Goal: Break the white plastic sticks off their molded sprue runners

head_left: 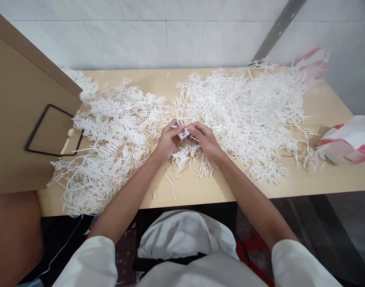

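Observation:
My left hand [168,140] and my right hand [204,139] meet at the middle of a light wooden table [326,181]. Both pinch the same small white plastic sprue piece [184,133] between their fingertips. Under the hands lies a small heap of loose white plastic bits [188,159]. A large pile of white branched plastic sprues [110,139] covers the table's left side. Another such pile [248,111] spreads over the right side.
A tan board with a black rectangular outline [52,129] stands at the left edge. Red-and-white plastic bags [350,141] lie at the right, another bag [312,61] at the back right. White tiled wall runs behind. A white bag [185,235] hangs below the table's front edge.

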`<control>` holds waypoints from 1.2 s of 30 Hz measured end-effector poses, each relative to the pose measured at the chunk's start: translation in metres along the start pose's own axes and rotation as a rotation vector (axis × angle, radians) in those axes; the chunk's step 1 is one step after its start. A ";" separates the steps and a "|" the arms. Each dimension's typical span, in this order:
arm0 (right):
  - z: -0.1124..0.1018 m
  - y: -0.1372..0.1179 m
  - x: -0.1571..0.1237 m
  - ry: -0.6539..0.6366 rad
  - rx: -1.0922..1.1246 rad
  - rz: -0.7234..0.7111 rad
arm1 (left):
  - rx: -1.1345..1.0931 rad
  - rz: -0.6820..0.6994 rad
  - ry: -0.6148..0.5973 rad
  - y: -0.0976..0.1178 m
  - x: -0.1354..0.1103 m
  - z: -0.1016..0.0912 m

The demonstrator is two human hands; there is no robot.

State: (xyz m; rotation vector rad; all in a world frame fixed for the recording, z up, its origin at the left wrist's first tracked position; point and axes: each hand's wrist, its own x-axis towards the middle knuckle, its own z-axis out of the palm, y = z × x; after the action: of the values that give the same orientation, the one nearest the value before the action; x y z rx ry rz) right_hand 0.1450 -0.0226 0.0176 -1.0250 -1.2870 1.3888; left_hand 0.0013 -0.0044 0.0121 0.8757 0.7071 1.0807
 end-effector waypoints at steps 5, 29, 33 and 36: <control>-0.003 0.004 0.001 0.027 -0.022 -0.023 | 0.034 0.050 0.076 -0.001 0.003 -0.003; -0.003 -0.001 -0.004 0.032 -0.464 -0.121 | 0.418 0.170 0.073 -0.011 -0.001 0.000; -0.004 -0.004 -0.004 -0.014 -0.527 -0.171 | 0.363 0.125 0.065 -0.012 0.001 -0.003; -0.002 -0.001 -0.003 0.013 -0.627 -0.243 | 0.346 0.082 0.075 -0.013 -0.001 -0.002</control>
State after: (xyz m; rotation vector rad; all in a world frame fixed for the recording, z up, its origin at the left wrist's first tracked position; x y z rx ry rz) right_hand 0.1476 -0.0247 0.0184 -1.2266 -1.8261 0.8005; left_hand 0.0053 -0.0076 0.0005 1.1716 0.9451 1.0851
